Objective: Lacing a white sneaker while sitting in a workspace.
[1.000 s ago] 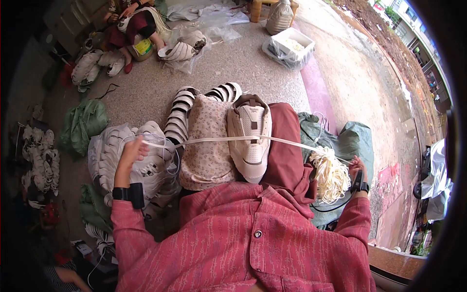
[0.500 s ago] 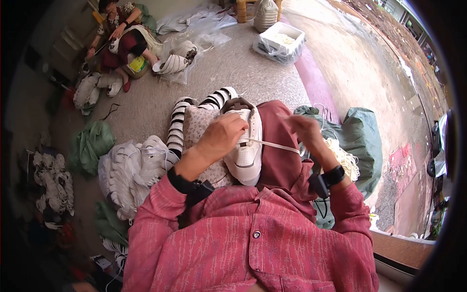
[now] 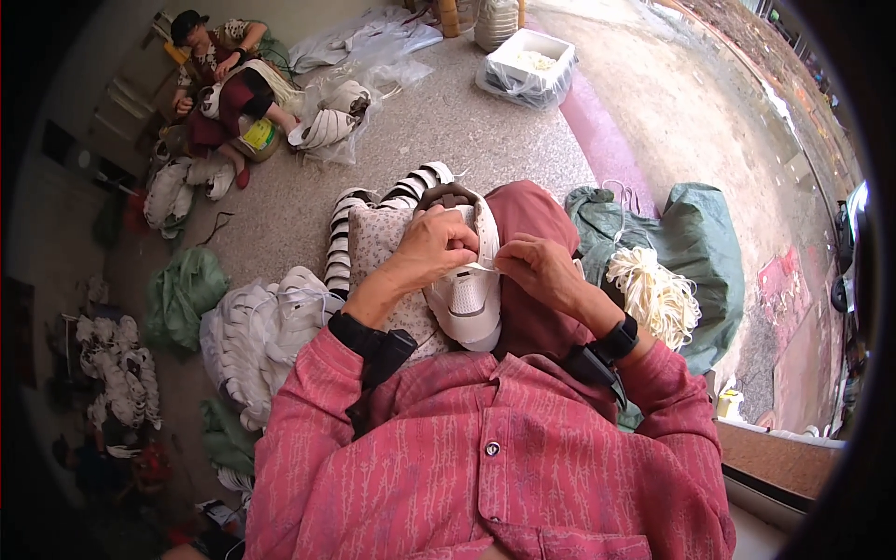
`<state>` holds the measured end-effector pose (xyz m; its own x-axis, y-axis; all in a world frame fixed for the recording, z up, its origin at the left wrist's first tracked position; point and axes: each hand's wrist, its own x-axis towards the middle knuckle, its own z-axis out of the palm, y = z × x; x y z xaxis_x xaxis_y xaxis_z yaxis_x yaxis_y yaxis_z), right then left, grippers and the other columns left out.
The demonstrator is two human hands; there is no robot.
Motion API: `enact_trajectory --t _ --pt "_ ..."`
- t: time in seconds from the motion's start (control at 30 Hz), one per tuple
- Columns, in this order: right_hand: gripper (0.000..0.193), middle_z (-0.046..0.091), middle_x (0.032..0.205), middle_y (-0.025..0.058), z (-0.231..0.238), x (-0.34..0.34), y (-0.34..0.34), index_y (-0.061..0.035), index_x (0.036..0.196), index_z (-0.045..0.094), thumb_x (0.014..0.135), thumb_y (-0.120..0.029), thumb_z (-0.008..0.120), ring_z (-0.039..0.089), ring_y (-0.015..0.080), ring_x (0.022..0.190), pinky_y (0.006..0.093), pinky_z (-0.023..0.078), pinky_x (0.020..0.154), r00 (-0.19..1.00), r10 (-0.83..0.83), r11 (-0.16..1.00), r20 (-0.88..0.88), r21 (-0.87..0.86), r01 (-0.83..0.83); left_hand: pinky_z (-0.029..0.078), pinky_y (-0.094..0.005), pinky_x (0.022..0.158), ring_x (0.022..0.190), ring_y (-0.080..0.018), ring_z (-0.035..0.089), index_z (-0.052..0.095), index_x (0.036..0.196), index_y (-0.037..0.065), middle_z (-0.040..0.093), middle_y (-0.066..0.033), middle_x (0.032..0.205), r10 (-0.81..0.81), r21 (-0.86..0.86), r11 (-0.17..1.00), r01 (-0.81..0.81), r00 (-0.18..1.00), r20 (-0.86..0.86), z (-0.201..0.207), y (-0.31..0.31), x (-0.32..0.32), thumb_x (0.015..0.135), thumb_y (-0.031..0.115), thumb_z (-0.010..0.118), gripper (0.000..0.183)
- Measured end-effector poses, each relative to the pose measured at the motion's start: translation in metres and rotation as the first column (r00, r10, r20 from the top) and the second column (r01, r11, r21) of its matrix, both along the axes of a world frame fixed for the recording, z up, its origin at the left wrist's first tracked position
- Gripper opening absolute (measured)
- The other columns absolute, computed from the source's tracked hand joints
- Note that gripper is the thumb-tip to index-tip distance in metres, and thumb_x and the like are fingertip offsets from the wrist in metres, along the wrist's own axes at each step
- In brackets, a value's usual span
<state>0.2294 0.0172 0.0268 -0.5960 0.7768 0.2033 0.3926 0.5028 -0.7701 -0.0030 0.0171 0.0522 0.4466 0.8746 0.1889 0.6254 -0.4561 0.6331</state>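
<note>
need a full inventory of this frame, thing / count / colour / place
white shoe upper with perforated toe: 1, white, on the person's lap, under both hands
white lace: 1, white, pinched between both hands over the shoe
bundle of cream laces: 1, cream, on the green sack at right
green sack: 1, dark green, floor at right
heap of white shoe uppers: 1 heap, white, floor at left
clear bin of white pieces: 1, top centre
seated co-worker: 1, top left, with more white uppers nearby
concrete floor: grey, all around
red patterned shirt: 1, red, bottom
left hand: on the shoe, gripping the lace
right hand: pinching the lace
</note>
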Motion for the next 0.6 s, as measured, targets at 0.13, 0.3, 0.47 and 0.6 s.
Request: enact_trajectory --t 0.13,0.3,0.47,0.6 --pt "0.014 0.065 0.083 0.0053 -0.008 -0.004 0.004 0.0019 0.093 0.067 0.091 -0.011 0.062 0.063 0.0154 0.078 0.0292 0.049 0.069 0.99 -0.002 0.986 -0.14 -0.166 -0.021 0.041 -0.0339 0.077 0.079 -0.0205 0.051 0.07 0.079 0.007 0.057 -0.0028 0.073 -0.02 0.012 1.0 0.02 0.999 0.026 -0.003 0.0 -0.003 0.071 0.011 0.073 0.009" --pt "0.015 0.063 0.081 -0.0002 -0.003 -0.01 0.007 0.001 0.09 0.068 0.092 -0.013 0.063 0.058 0.0073 0.075 0.024 0.047 0.065 0.986 -0.053 0.905 -0.16 -0.424 -0.02 0.041 -0.034 0.078 0.08 -0.0203 0.051 0.07 0.08 0.007 0.057 -0.0027 0.073 -0.032 0.025 0.999 0.031 0.999 0.021 -0.005 0.001 -0.004 0.071 0.011 0.073 0.011" --pt "0.013 0.062 0.077 -0.0015 0.011 -0.015 0.021 -0.0022 0.09 0.07 0.09 -0.014 0.065 0.056 0.0043 0.071 0.0193 0.045 0.064 0.979 -0.094 0.541 -0.183 -0.835 -0.104 0.041 -0.0363 0.085 0.083 -0.0207 0.052 0.07 0.078 0.012 0.058 -0.0008 0.077 -0.007 -0.019 1.0 0.008 0.999 0.043 -0.009 0.0 -0.004 0.07 0.018 0.071 0.01" --pt "0.025 0.063 0.076 0.0045 0.02 -0.019 0.028 -0.0001 0.099 0.066 0.08 -0.015 0.073 0.061 0.0184 0.07 0.0326 0.048 0.064 0.997 0.039 0.92 -0.064 -0.388 -0.061 0.041 -0.0347 0.081 0.082 -0.0212 0.051 0.07 0.08 0.009 0.058 -0.0024 0.076 -0.02 0.003 1.0 0.02 0.997 0.071 -0.012 0.0 -0.006 0.07 0.014 0.073 0.012"
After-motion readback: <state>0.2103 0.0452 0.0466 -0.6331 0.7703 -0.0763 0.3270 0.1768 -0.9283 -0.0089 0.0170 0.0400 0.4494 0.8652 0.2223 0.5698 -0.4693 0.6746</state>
